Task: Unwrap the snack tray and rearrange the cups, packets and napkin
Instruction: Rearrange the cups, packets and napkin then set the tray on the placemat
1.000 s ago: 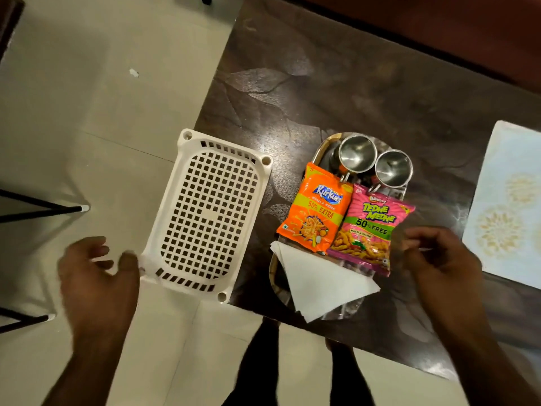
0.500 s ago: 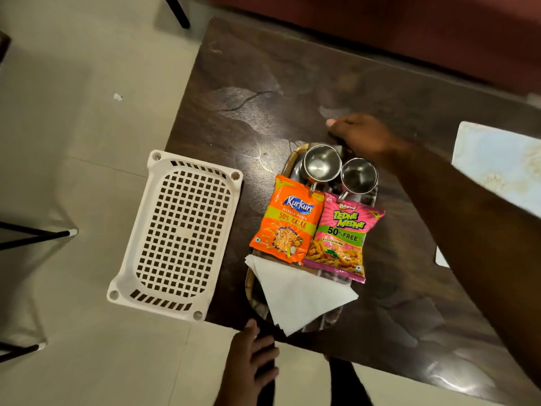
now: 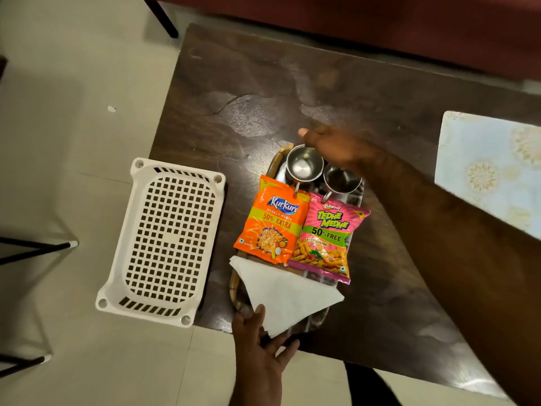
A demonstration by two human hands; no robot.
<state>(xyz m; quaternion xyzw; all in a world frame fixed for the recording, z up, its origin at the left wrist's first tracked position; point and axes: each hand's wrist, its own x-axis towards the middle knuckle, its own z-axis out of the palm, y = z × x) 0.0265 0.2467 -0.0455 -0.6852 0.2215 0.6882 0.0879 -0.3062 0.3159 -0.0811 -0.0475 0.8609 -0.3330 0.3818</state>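
Dark worktop (image 3: 263, 83) | left fingers (image 3: 285, 348) splayed open, touching napkin (image 3: 289, 291) | right fingers (image 3: 304, 132) just beyond cups (image 3: 303, 168), grip cannot tell | tray (image 3: 233, 291) between them, packets (image 3: 275, 227) aboard, nothing rearranged yet | unwrapping seemingly just starting

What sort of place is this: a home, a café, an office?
Probably a living room in a home: a dark wooden table on a pale tiled floor, what looks like a maroon sofa behind it, and a tray of steel cups and snack packets.
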